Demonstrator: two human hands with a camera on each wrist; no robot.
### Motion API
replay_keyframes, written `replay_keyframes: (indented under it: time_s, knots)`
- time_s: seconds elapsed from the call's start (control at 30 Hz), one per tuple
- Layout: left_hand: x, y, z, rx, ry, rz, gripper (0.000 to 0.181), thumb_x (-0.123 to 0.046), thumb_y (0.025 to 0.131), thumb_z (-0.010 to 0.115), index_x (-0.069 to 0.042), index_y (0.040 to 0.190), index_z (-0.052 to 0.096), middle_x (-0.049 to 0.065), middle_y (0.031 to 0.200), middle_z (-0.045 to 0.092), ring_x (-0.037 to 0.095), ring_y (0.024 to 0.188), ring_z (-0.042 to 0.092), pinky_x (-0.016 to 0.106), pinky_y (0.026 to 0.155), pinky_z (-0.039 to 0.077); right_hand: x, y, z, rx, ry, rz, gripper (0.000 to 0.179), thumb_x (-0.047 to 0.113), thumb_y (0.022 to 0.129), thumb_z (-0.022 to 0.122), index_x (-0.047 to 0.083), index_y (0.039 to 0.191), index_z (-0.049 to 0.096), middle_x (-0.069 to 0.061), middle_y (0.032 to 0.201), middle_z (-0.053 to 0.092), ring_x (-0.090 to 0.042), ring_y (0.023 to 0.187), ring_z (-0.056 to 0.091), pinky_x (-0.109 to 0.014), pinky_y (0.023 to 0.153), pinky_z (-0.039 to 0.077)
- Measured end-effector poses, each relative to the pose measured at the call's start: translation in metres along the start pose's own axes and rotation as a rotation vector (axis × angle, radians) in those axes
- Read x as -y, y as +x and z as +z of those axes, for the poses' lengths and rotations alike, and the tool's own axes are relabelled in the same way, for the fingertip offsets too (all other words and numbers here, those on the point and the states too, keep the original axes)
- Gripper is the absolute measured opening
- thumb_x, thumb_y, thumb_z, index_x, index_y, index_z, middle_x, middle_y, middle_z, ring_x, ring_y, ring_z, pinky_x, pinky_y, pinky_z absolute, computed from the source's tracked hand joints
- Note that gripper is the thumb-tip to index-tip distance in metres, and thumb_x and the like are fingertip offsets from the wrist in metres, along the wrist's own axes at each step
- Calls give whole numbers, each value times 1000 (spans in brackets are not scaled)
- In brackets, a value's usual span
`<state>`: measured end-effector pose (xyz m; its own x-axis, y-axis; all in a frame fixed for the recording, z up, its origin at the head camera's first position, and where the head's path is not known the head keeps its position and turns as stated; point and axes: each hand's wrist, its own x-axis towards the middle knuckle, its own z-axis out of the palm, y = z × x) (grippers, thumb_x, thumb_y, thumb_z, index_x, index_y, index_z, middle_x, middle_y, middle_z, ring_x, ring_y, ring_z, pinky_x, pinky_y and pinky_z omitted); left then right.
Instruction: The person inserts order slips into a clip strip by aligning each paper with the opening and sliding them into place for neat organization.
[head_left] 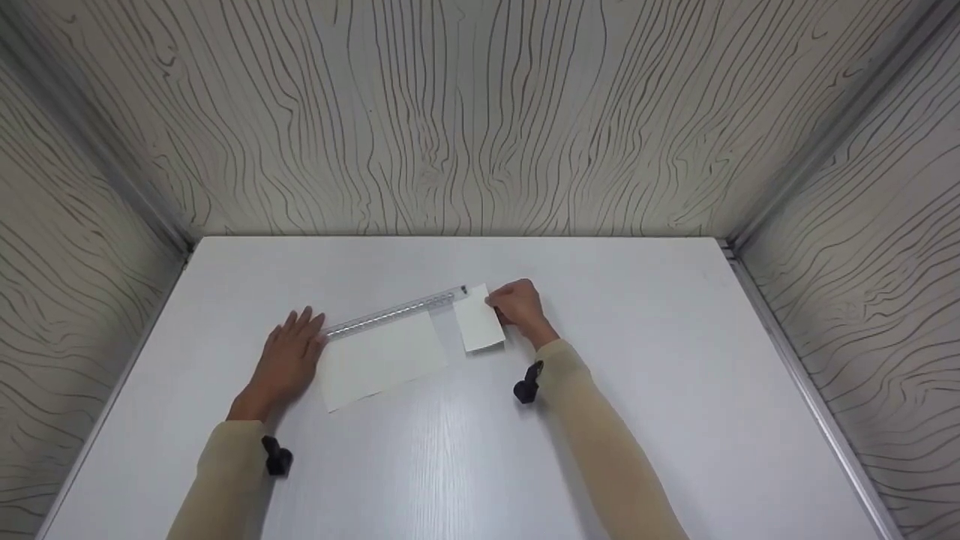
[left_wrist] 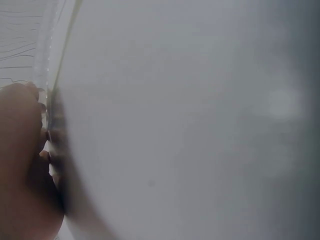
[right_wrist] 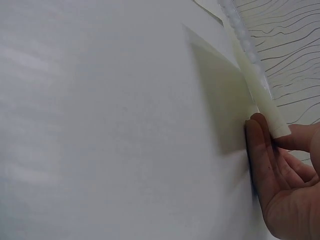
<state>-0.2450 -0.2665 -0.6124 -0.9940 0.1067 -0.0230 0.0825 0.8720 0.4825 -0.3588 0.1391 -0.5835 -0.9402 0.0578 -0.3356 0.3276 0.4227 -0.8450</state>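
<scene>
My left hand (head_left: 289, 356) lies with fingers stretched out over the left end of a clear ruler (head_left: 397, 312) and the edge of a cream paper sheet (head_left: 382, 358). The ruler slants up to the right along the sheet's upper edge. A smaller cream piece of paper (head_left: 480, 322) stands off the table to the right of the sheet, with a gap between the two. Thumb and fingers of my right hand (head_left: 519, 306) pinch its right edge. In the right wrist view, the paper piece (right_wrist: 257, 95) is raised and casts a shadow on the table.
The white table (head_left: 675, 375) reaches back to a wood-grain patterned wall (head_left: 450, 120). Similar panels stand at both sides, with metal framing in the corners. A small black device (head_left: 527, 384) is strapped at the right wrist, another (head_left: 277, 457) at the left.
</scene>
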Motion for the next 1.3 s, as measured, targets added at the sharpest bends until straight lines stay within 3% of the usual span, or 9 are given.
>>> replay_keyframes:
  time_s: [0.33,0.7,1.1,1.3]
  knots:
    - [-1,3,-1,19,-7,0,59,-42,116,27,-10,166,30,19,176,18,45,165,7,63,135,1,5,-4,6,-25,-84,-12,26,20,97,73,1,114,76,-12,112,76,-13,86,65,-18,65,52]
    - [0,2,-1,5,-1,-2,59,-41,116,29,-10,166,31,19,176,20,44,165,9,63,135,5,7,-5,17,-46,-62,-51,24,17,96,73,-1,111,76,-12,107,75,-13,81,64,-18,62,51]
    - [0,2,-1,5,7,-2,58,-40,116,29,-11,166,31,18,176,21,44,165,10,62,136,6,12,-9,31,-61,-81,-50,23,18,95,74,1,111,75,-14,111,75,-17,91,67,-22,72,54]
    - [-2,0,-2,16,-6,-15,58,-39,116,31,-9,166,32,19,176,20,45,165,9,63,136,4,10,-10,32,-70,-116,-87,19,17,94,75,3,104,80,-12,106,79,-17,89,69,-23,72,55]
